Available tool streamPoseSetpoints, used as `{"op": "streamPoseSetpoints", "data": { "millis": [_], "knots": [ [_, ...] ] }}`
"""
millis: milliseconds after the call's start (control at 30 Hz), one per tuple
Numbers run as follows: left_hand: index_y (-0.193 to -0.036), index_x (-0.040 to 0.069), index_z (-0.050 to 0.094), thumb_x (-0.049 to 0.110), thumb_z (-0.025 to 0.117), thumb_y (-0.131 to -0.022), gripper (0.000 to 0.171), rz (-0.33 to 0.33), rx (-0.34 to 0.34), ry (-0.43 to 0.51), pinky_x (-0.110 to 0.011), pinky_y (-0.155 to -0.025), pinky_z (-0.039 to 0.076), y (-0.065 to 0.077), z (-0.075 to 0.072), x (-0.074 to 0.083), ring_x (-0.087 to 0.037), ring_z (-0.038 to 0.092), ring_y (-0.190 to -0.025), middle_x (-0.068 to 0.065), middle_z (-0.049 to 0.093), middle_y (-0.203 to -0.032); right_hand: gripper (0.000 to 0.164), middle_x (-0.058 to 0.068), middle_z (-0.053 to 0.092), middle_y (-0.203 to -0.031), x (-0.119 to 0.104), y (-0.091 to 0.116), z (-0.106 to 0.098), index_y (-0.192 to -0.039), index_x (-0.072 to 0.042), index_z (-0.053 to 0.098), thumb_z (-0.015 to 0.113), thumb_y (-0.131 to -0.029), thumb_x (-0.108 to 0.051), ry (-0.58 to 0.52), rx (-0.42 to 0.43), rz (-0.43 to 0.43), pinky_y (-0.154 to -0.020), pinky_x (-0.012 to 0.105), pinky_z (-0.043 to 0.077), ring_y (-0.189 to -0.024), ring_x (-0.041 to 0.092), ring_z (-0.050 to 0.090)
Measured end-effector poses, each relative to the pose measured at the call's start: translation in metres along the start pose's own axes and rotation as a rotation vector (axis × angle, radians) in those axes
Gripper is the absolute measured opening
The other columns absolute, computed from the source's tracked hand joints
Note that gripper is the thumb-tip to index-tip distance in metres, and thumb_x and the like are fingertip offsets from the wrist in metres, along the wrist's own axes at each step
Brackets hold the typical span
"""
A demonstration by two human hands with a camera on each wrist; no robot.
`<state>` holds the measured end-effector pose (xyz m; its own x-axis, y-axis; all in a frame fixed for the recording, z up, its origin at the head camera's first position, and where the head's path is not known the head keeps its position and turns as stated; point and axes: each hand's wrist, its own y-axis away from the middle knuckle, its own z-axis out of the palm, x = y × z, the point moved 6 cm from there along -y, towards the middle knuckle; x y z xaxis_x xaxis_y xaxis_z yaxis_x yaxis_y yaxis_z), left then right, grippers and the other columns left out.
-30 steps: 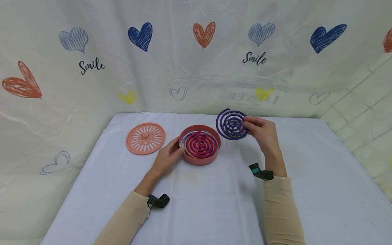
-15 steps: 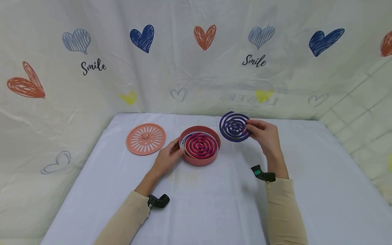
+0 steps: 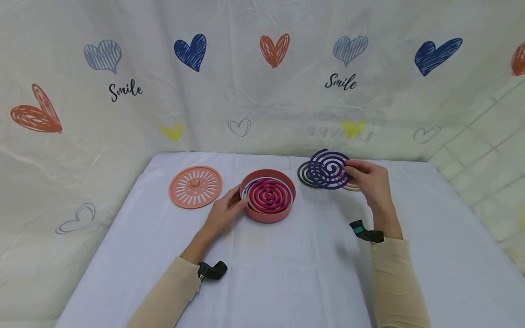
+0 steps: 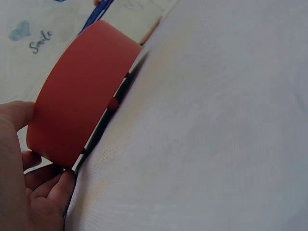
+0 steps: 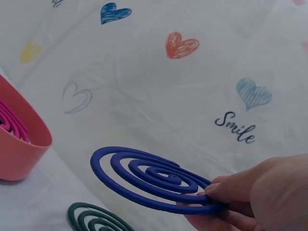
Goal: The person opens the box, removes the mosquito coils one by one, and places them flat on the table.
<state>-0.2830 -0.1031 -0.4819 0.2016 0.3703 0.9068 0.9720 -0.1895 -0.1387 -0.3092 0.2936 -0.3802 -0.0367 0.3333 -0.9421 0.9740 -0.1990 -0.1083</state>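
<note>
My right hand (image 3: pixel 371 182) pinches a blue-purple mosquito coil (image 3: pixel 332 169) by its outer edge, thumb on top, holding it in the air. Under it on the table lie a dark green coil (image 3: pixel 302 176) and a beige coil (image 3: pixel 352 187), both partly covered from the head view. With my left hand (image 3: pixel 224 209) I grip the side of a coral round coil holder (image 3: pixel 266 218), thumb at its rim. Inside the holder a pink coil (image 3: pixel 269 196) lies on top, with beige and dark coils showing beneath it.
A coral slotted lid (image 3: pixel 195 202) lies flat to the left of the holder. White cloth (image 3: pixel 279 278) covers the table. Behind stands a white curtain (image 3: pixel 229 82) printed with hearts and "Smile".
My right hand first shifts a little, then moves right with the blue-purple coil, uncovering the green and beige coils on the table. My left hand stays on the holder.
</note>
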Motion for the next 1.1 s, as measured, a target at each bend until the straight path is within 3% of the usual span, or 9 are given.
{"op": "streamPoseSetpoints", "data": {
  "millis": [233,500,700,933,1100],
  "knots": [
    [-0.153,0.020,0.042,0.051,0.061,-0.097,0.067,0.001,0.001,-0.011,-0.038,-0.113,0.046,0.000,0.000,0.000,-0.019,0.051,-0.139,-0.003,0.050,-0.153,0.041,-0.017,0.071,-0.089,0.006,-0.002,-0.006,-0.125,0.010,0.064,0.071,-0.093,-0.015,-0.110,0.011,0.002,-0.070,0.011,0.058,-0.076,-0.002,0.070],
    [-0.154,0.018,0.041,0.046,0.061,-0.098,0.065,0.001,-0.008,-0.006,-0.037,-0.113,0.047,0.001,-0.001,0.004,-0.018,0.051,-0.140,-0.004,0.050,-0.153,0.041,-0.019,0.068,-0.092,0.010,-0.004,-0.018,-0.127,0.006,0.065,0.070,-0.094,-0.018,-0.077,0.067,0.027,-0.072,0.009,0.057,-0.078,-0.004,0.069],
    [-0.153,0.018,0.042,0.047,0.061,-0.098,0.065,0.017,0.001,-0.005,-0.037,-0.112,0.047,0.000,-0.001,0.001,-0.019,0.052,-0.139,-0.004,0.051,-0.153,0.044,-0.013,0.070,-0.094,0.014,-0.003,-0.028,-0.127,0.005,0.065,0.073,-0.092,-0.019,-0.167,0.099,0.051,-0.073,0.009,0.058,-0.079,-0.002,0.070],
    [-0.153,0.019,0.043,0.049,0.061,-0.097,0.066,0.021,0.005,-0.006,-0.036,-0.112,0.047,0.001,-0.002,0.001,-0.018,0.052,-0.139,-0.004,0.051,-0.152,0.033,-0.009,0.073,-0.092,0.022,-0.005,-0.041,-0.121,0.003,0.070,0.073,-0.090,-0.010,-0.303,0.149,0.072,-0.071,0.013,0.059,-0.077,0.002,0.071],
    [-0.153,0.018,0.043,0.048,0.062,-0.097,0.066,0.026,0.008,-0.016,-0.037,-0.112,0.047,0.001,-0.001,0.002,-0.019,0.052,-0.139,-0.005,0.051,-0.152,0.035,-0.008,0.071,-0.094,0.029,-0.006,-0.051,-0.122,0.000,0.070,0.074,-0.090,-0.012,-0.332,0.210,0.129,-0.072,0.013,0.060,-0.078,0.002,0.071]
  ]
}}
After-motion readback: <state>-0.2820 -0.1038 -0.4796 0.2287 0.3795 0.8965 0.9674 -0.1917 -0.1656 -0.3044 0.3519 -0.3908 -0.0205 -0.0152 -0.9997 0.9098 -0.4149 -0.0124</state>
